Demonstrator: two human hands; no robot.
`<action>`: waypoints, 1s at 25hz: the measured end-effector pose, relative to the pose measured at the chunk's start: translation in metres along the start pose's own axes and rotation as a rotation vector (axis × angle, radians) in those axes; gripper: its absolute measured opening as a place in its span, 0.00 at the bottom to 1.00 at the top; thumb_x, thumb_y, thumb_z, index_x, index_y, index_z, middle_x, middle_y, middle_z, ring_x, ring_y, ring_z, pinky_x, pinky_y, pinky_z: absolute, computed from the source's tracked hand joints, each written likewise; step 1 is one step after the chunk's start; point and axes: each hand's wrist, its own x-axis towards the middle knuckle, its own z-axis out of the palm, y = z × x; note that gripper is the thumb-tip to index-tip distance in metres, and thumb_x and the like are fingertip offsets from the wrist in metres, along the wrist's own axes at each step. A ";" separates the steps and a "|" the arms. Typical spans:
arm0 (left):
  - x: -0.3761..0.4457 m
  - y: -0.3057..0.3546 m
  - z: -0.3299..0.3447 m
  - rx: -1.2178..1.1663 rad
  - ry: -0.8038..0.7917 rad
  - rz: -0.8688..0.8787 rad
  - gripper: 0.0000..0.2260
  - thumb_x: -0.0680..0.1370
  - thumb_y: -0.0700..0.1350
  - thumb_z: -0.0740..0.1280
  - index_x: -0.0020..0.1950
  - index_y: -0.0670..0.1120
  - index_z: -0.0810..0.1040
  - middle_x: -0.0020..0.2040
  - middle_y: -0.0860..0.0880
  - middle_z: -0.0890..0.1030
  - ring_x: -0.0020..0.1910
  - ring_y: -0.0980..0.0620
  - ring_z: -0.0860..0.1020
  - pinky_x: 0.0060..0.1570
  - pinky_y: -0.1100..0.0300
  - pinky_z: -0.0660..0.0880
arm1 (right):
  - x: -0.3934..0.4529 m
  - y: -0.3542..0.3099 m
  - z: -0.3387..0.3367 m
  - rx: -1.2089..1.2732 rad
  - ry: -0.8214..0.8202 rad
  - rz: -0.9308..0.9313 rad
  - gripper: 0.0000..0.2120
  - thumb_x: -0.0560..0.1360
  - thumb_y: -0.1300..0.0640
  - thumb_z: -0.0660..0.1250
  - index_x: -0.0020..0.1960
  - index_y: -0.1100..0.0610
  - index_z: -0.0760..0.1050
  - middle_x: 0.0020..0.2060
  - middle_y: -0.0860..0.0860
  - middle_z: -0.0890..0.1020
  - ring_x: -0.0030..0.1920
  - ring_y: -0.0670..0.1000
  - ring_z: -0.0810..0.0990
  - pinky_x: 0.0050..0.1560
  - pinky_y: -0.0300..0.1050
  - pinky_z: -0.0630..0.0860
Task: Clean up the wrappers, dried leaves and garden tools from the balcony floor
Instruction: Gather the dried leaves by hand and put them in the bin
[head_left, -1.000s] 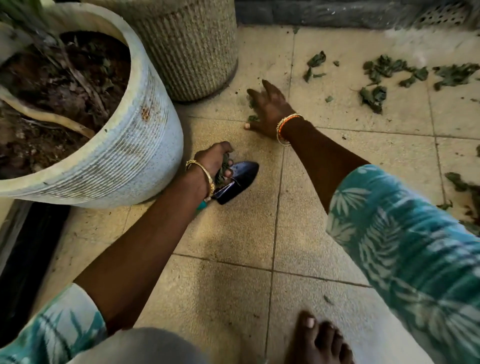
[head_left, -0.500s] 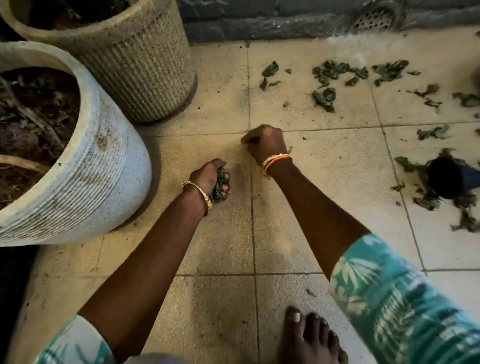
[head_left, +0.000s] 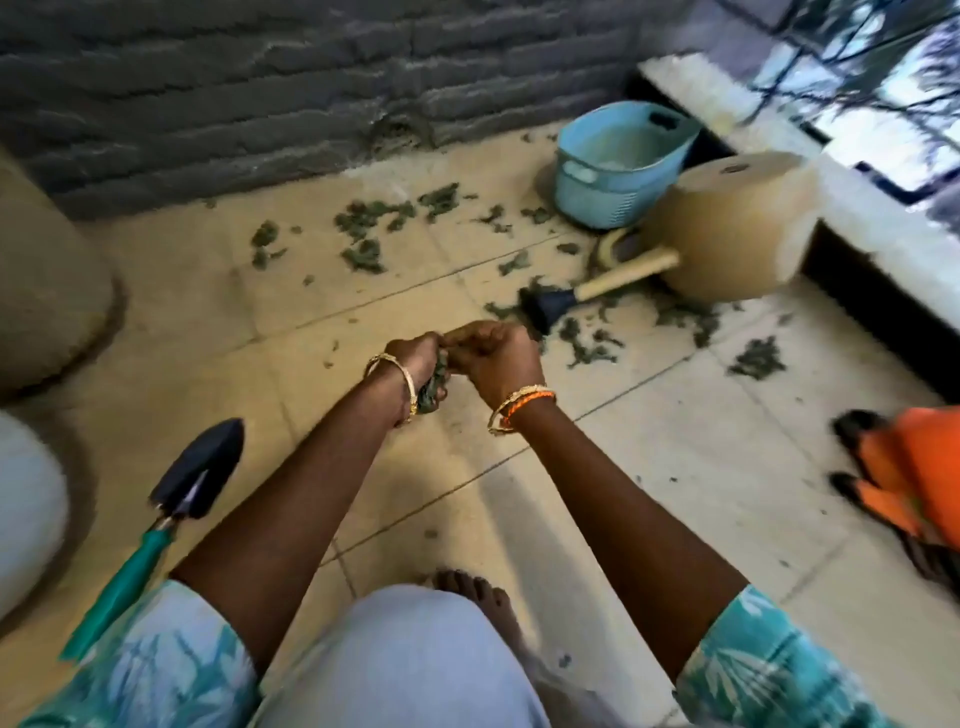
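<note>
My left hand (head_left: 415, 364) grips a bunch of dried leaves (head_left: 434, 387) above the tiled floor. My right hand (head_left: 493, 358) is curled and pressed against the left hand at the fingertips; what it holds is hidden. More dried leaves (head_left: 371, 218) lie scattered across the tiles toward the wall and to the right (head_left: 756, 358). A trowel with a dark blade and green handle (head_left: 195, 480) lies on the floor at my left. A second tool with a dark head and wooden handle (head_left: 582, 296) lies among the leaves ahead.
A light blue plastic basket (head_left: 618, 171) stands by the grey wall. A tan pot (head_left: 737, 228) lies on its side next to it. Planters stand at the left edge (head_left: 47, 291). An orange item (head_left: 919, 467) lies at right. My bare foot (head_left: 467, 587) is below.
My right hand left the floor and came up to meet my left hand. The view swung right, bringing the basket and tipped pot into sight.
</note>
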 end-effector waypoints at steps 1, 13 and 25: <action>-0.012 0.012 0.014 0.047 -0.044 0.019 0.17 0.80 0.47 0.60 0.33 0.43 0.73 0.18 0.50 0.70 0.14 0.53 0.67 0.20 0.71 0.64 | -0.007 -0.011 -0.019 -0.098 0.066 -0.025 0.06 0.71 0.68 0.70 0.46 0.63 0.82 0.39 0.55 0.83 0.39 0.50 0.81 0.47 0.40 0.80; -0.146 0.036 0.186 0.253 -0.466 0.055 0.17 0.80 0.44 0.54 0.33 0.42 0.69 0.28 0.46 0.68 0.20 0.52 0.64 0.22 0.71 0.61 | -0.114 -0.061 -0.214 -0.462 0.469 0.096 0.13 0.71 0.66 0.64 0.55 0.58 0.76 0.43 0.57 0.84 0.42 0.55 0.82 0.45 0.48 0.79; -0.115 -0.041 0.332 0.536 -0.477 0.005 0.16 0.79 0.43 0.59 0.31 0.42 0.71 0.25 0.46 0.70 0.14 0.53 0.65 0.19 0.73 0.59 | -0.137 0.093 -0.328 -0.194 0.626 0.337 0.06 0.71 0.62 0.71 0.46 0.60 0.77 0.35 0.49 0.78 0.31 0.43 0.75 0.35 0.35 0.72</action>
